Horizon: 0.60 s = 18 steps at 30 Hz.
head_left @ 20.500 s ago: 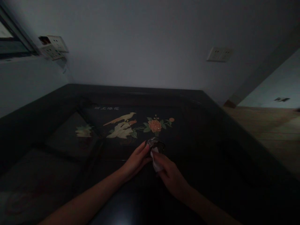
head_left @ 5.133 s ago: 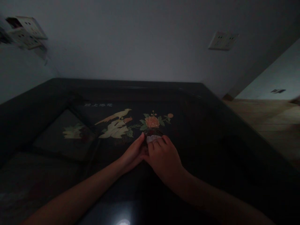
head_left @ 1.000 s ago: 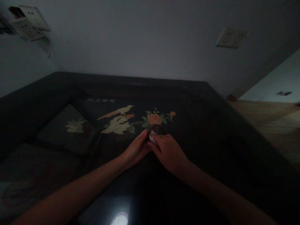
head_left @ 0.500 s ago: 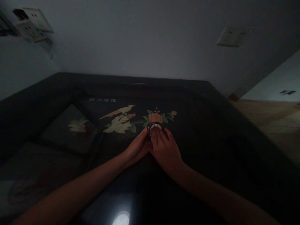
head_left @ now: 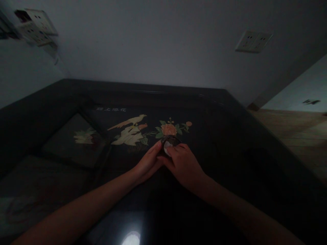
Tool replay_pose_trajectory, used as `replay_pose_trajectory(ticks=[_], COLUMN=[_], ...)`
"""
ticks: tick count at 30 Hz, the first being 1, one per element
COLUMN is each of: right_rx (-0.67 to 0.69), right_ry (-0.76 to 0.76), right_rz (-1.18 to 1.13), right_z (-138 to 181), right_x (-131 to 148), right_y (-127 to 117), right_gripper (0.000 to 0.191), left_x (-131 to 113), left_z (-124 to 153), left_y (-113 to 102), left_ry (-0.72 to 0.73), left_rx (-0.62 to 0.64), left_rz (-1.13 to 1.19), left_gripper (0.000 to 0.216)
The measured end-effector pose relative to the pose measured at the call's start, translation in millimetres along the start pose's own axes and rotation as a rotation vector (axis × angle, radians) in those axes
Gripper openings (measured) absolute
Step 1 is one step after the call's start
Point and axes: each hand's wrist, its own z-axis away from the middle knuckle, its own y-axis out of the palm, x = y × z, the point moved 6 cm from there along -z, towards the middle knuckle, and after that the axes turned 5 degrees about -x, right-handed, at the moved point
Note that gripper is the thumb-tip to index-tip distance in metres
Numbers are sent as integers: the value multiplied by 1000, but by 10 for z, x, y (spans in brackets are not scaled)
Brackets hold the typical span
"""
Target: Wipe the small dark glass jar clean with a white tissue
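A small dark round vessel (head_left: 172, 138) with a shiny rim, perhaps a cup or bowl, is held over the black tabletop (head_left: 217, 146). My left hand (head_left: 149, 161) grips it from the left side, thumb near its rim. In its mouth lies a white wad (head_left: 167, 147) that looks like tissue or cloth. My right hand (head_left: 185, 165) bends over the right side of the vessel, its fingers curled and pressing the white wad against the inside. The dim light and my right hand hide the fingertips and the vessel's lower part.
A bird picture (head_left: 130, 131) and a flower picture (head_left: 169, 129) decorate the black surface. Its raised far edge (head_left: 148, 86) meets a pale wall. Sockets (head_left: 253, 41) are on the wall at right, and a power strip (head_left: 35, 32) is at upper left. Wooden floor (head_left: 288, 127) shows at right.
My right hand's fingers, stretched down into the vessel earlier, are now curled at its right side. More of the white wad shows. My left hand stays in nearly the same place.
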Motion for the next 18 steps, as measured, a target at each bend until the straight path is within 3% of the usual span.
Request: replay_pose_trajectory(ticks=[3, 6, 10, 15, 18], right_rx=[-35, -58, -94, -138, -140], right_ry=[77, 104, 74, 31, 24], right_rz=[-210, -279, -253, -109, -163], right_z=[17, 42, 44, 31, 32], right_x=[-45, -42, -11, -8, -15], right_y=[-13, 16, 46, 68, 65], right_gripper=[15, 19, 36, 31, 28], left_x=[7, -1, -15, -8, -2], left_z=[-10, -5, 10, 2, 5], left_y=[-1, 5, 19, 18, 20], left_ry=[-23, -30, -24, -20, -25], left_rx=[-26, -44, -54, -51, -46], left_rz=[25, 22, -4, 12, 10], left_gripper=[30, 30, 29, 30, 31])
